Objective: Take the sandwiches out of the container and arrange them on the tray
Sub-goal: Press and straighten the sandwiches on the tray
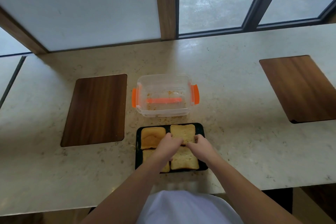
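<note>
1. The left hand (168, 144) and right hand (199, 142) meet at the near edge of the far-right sandwich (182, 132) — fingers curled onto it from both sides, pinching that edge.
2. That sandwich lies in the black tray (138, 158), with three more around it: far-left sandwich (151, 137), near-right sandwich (184, 160), and a near-left sandwich (147, 153) partly hidden under the left forearm.
3. Just beyond the tray stands the clear container (162, 94) with orange clips — only crumbs inside.
4. All rest on a pale stone counter (227, 123), with wooden boards inset left (96, 109) and right (300, 88).
</note>
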